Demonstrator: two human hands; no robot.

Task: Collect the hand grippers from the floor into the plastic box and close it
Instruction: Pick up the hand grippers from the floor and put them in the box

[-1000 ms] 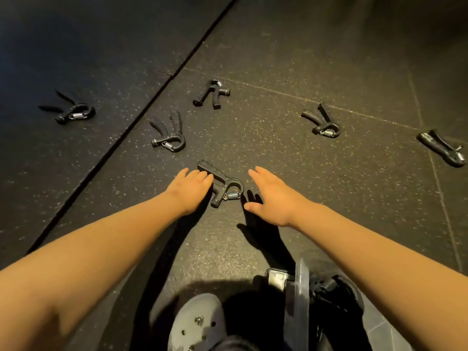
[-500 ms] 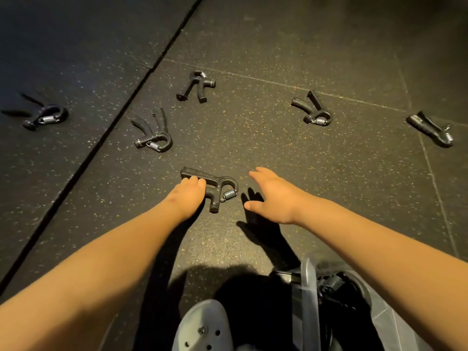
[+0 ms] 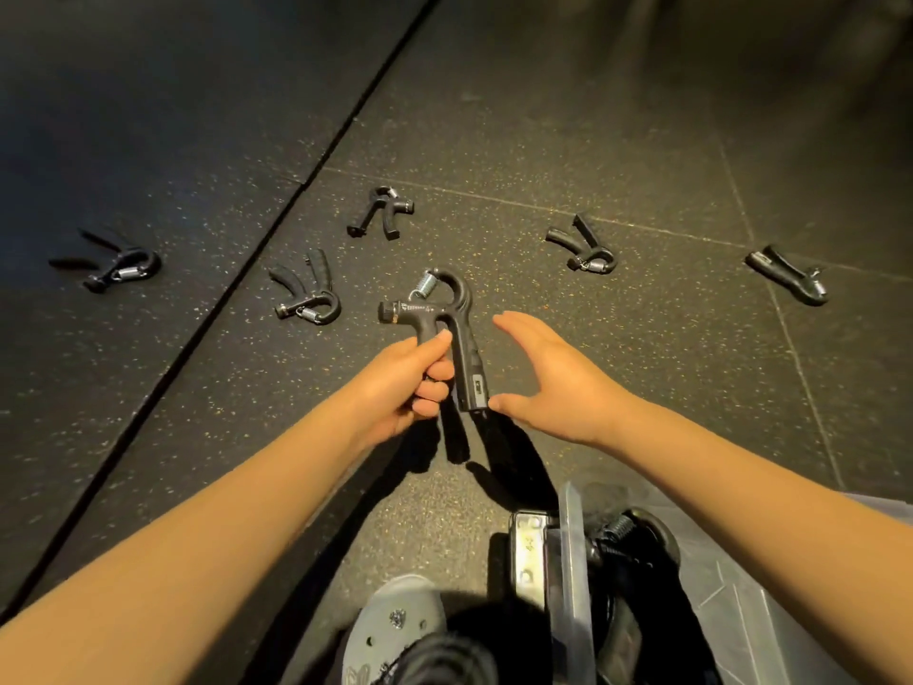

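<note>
Left hand (image 3: 402, 383) has raised one hand gripper (image 3: 462, 346) clear of the floor (image 3: 617, 368).

- One black hand gripper (image 3: 447, 328) is off the floor, spring end far, handles near, gripped in my left hand (image 3: 410, 383).
- Five more grippers (image 3: 121, 269) (image 3: 309, 296) (image 3: 383, 215) (image 3: 585, 247) (image 3: 790, 276) lie flat in a far arc.
- The clear plastic box (image 3: 575, 561) stands open, near right.

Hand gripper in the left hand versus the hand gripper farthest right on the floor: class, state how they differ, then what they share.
The held hand gripper is in the air, the left hand gripping one handle; the far-right hand gripper lies on the floor, untouched. The held one's handles point toward the camera, spring end away; the far-right one's point up-left. Both are black with a metal spring.
</note>
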